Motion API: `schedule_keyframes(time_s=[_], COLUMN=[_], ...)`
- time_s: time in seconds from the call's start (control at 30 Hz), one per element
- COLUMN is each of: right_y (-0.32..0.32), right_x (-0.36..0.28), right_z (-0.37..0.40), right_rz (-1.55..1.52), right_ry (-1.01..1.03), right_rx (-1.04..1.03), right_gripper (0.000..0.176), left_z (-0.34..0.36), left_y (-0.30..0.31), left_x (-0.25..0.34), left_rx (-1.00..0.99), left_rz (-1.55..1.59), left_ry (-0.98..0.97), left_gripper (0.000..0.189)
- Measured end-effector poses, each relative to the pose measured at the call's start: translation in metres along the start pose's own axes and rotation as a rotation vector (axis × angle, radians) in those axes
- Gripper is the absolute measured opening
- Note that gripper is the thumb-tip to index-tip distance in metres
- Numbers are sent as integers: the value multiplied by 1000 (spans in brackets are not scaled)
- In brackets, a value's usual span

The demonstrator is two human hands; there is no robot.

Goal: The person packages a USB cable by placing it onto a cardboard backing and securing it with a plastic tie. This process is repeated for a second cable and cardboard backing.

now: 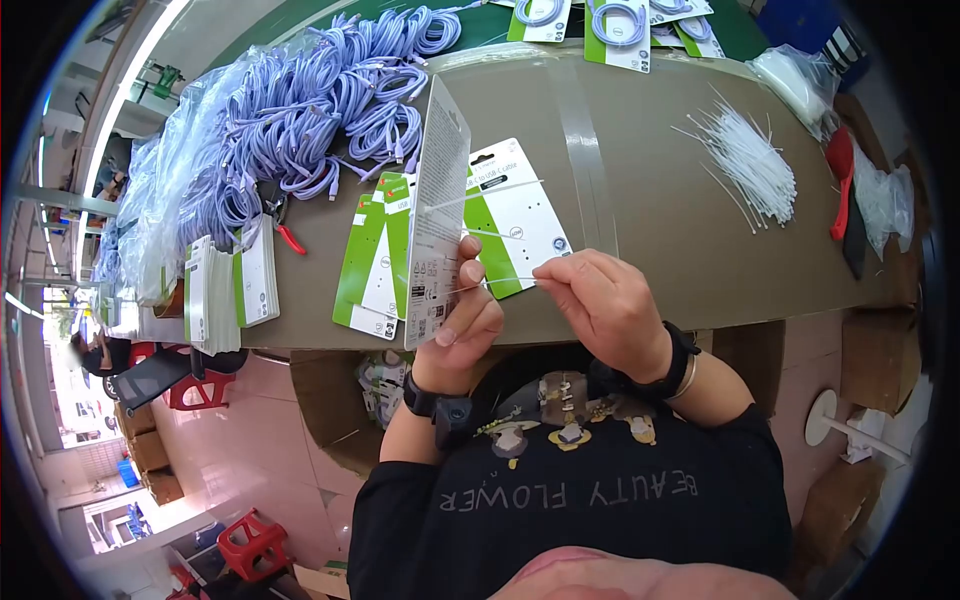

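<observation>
My left hand (464, 312) holds a printed cardboard packaging card (437, 225) on edge, its text side facing left. White cable ties stick out from the card toward the right; an upper cable tie (505, 191) points to the upper right. My right hand (612, 304) pinches the end of a lower cable tie (510, 281) between thumb and fingertips. Behind the upright card, green-and-white cards (522, 225) lie overlapping on the table. Whether the ties are looped round anything on the card's far side is hard to see.
Coiled lilac cables (310, 110) heap at the back left, beside red-handled cutters (288, 236) and stacked cards (257, 275). Loose cable ties (748, 165) lie to the right, near a red-handled tool (841, 185). Cards with cables (618, 35) sit at the back.
</observation>
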State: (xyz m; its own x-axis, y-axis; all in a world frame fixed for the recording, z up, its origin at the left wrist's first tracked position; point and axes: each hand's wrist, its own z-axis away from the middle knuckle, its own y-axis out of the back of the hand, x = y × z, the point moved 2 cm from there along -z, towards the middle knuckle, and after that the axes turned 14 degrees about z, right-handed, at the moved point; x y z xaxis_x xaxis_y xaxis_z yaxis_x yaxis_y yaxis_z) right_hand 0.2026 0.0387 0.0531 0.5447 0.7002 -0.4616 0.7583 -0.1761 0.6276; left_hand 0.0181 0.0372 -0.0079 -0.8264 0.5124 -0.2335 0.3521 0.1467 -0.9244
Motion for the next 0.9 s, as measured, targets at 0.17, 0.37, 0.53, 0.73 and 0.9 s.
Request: schedule_keyframes(time_s=[0.17, 0.37, 0.53, 0.73, 0.9], right_y=[-4, -4, -4, -8, -3], right_x=[-2, 2, 2, -5, 6], right_z=[-1, -1, 1, 1, -3], right_rz=[8, 23, 35, -33, -146], right_ry=[-11, -28, -38, -14, -39], right_rx=[1, 28, 14, -2, 91], right_gripper=[12, 11, 12, 13, 15], left_z=[4, 1, 2, -2, -14], left_y=[2, 2, 3, 5, -21], left_x=[-4, -2, -3, -5, -35], left_rx=[15, -14, 11, -3, 568], left_rz=[-34, -71, -68, -208, -653], left_ry=[-36, -2, -32, -10, -459], left_gripper=[55, 55, 53, 51, 47])
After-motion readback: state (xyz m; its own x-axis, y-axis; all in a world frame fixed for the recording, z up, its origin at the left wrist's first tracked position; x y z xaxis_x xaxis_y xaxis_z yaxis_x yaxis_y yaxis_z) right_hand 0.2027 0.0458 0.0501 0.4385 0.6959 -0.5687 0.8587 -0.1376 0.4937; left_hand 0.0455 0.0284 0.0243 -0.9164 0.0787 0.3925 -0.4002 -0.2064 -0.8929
